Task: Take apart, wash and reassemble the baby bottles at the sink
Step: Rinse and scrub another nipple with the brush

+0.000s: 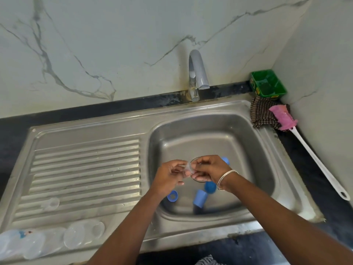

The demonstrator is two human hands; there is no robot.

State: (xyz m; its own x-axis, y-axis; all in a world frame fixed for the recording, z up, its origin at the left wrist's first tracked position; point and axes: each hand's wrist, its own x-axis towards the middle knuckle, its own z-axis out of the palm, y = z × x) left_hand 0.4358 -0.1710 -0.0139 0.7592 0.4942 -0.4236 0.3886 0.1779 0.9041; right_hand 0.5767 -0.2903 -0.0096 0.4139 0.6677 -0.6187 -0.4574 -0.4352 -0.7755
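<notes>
Over the steel sink basin [248,134], my left hand [169,176] and my right hand [208,170] pinch one clear silicone teat [189,167] between their fingertips. On the basin floor lie a blue screw ring [172,196], a blue cap on its side [200,198], a second blue cap [210,187] and one more blue piece [226,160] half hidden behind my right hand. Another clear teat [51,203] sits on the ribbed drainboard. Two clear bottle bodies, one [82,233] and the other [21,243], lie at the drainboard's near left corner.
The grey tap [197,71] stands behind the basin with no water running. A pink bottle brush with a white handle [313,155] lies along the right counter, over a checked cloth [262,113]. A green tub [268,84] sits in the back corner.
</notes>
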